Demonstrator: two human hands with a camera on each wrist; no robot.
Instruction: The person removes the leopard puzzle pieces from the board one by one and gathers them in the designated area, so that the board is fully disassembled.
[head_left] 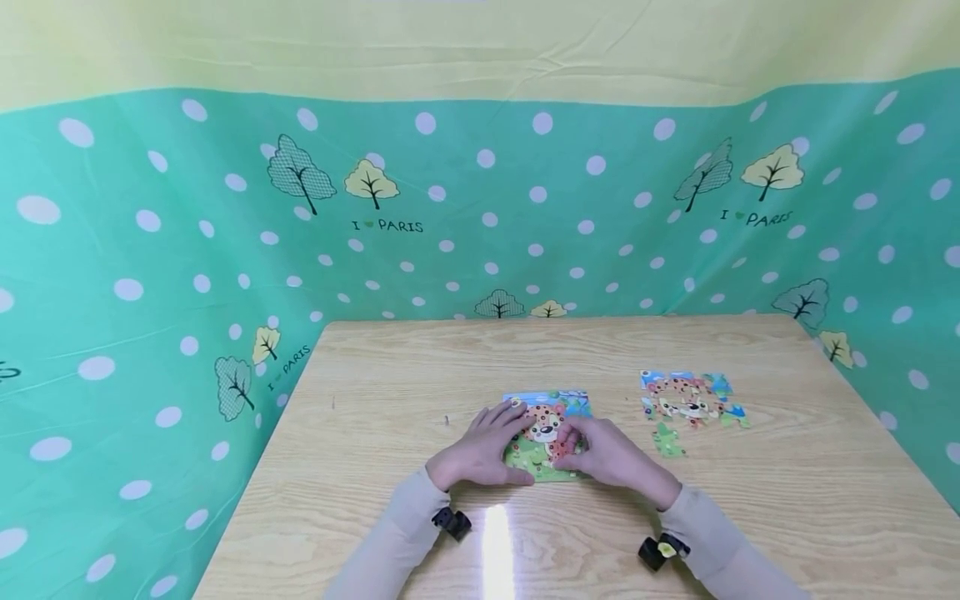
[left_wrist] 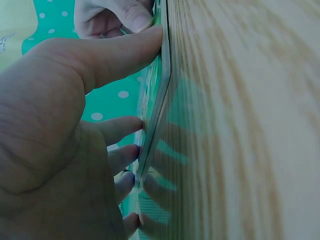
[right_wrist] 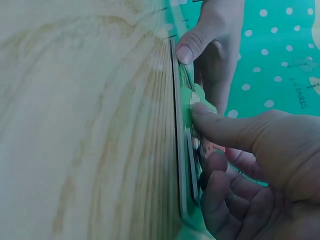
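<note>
A leopard jigsaw puzzle (head_left: 529, 455) lies flat in a thin tray (right_wrist: 176, 125) at the table's middle. Across its left side my left hand (head_left: 486, 448) rests, fingers fairly straight and spread over the picture. The left thumb (left_wrist: 125, 56) touches the near edge of the tray in the left wrist view. Over the lower right part, my right hand (head_left: 606, 452) pinches a puzzle piece (right_wrist: 199, 95), green with its edge raised, between thumb and curled fingers. Those fingers hide part of the piece. Beneath them another piece's grey edge (right_wrist: 191, 162) stands above the tray.
Right of the tray, several loose pieces form part of a second leopard picture (head_left: 688, 402), with green pieces (head_left: 667, 440) just below it. The wooden table (head_left: 390, 367) ends at a green dotted cloth (head_left: 465, 200) behind. Black wrist cameras (head_left: 452, 523) sit on both sleeves.
</note>
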